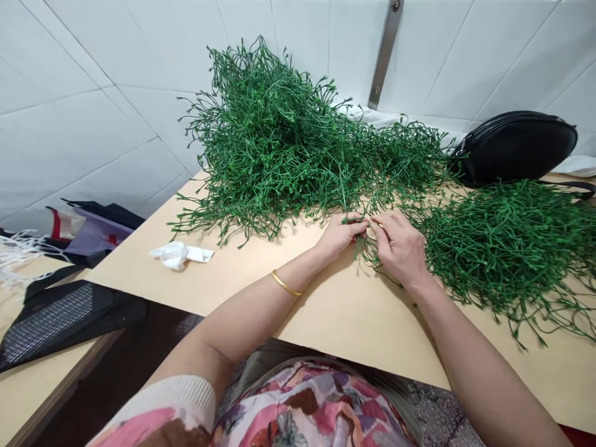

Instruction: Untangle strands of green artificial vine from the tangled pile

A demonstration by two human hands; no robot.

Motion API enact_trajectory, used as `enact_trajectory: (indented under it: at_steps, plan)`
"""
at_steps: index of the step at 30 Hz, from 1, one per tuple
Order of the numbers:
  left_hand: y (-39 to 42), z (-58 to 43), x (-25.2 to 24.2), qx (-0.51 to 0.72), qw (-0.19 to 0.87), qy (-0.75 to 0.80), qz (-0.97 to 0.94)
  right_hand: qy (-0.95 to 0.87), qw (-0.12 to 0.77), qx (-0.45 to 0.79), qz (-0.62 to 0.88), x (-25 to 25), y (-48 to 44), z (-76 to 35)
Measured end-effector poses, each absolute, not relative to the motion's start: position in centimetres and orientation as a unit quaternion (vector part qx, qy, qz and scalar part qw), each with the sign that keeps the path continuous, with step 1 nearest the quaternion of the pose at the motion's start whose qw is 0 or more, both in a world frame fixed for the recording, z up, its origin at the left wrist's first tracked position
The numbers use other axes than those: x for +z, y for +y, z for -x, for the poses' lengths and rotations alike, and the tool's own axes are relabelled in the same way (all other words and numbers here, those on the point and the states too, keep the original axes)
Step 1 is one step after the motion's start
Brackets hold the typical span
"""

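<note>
My left hand and my right hand meet over the table, fingertips almost touching. Both are closed in a pinch on a green artificial plant sprig, whose thin stems hang below the fingers. The exact spot where the fingers grip is partly hidden. Behind my hands rises a large tangled heap of green artificial plant sprigs. Another pile of the same sprigs lies to the right of my right hand.
A black bag stands at the back right against the white tiled wall. Crumpled white tissue lies on the table at left. Farther left are dark fabric items and white stringy pieces.
</note>
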State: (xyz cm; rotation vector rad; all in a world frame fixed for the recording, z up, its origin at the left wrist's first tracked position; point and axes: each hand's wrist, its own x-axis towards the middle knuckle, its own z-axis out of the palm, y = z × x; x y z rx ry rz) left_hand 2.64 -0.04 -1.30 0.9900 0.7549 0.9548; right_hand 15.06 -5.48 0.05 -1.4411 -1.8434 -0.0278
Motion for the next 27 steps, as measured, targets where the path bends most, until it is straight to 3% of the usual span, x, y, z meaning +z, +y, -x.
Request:
enact_trajectory:
  at_steps: [11,13,17,19,24,27]
  plan:
    - [-0.1,-2.8,-1.2,0.424,0.683,0.363,-0.472,-0.683,0.269,0.064,0.676,-0.5,-4.5,-15.4]
    - [-0.1,-2.6,-0.9,0.406,0.697,0.355,-0.473,-0.683,0.301,0.116,0.655,-0.1,-4.6,-15.6]
    - [-0.3,-1.7,0.0,0.325,0.816,0.256,-0.404,-0.614,0.468,0.408,0.488,0.8,-5.2,-15.8]
    - [-0.5,-1.1,0.6,0.301,0.846,0.195,-0.395,-0.561,0.519,0.496,0.412,1.2,-5.7,-15.5]
    - [-1.1,-0.2,1.7,0.242,0.861,0.132,-0.428,-0.54,0.523,0.552,0.361,3.0,-7.2,-15.0]
    - [-1.3,-0.3,1.8,0.271,0.872,0.106,-0.394,-0.528,0.589,0.522,0.321,4.6,-7.9,-15.6]
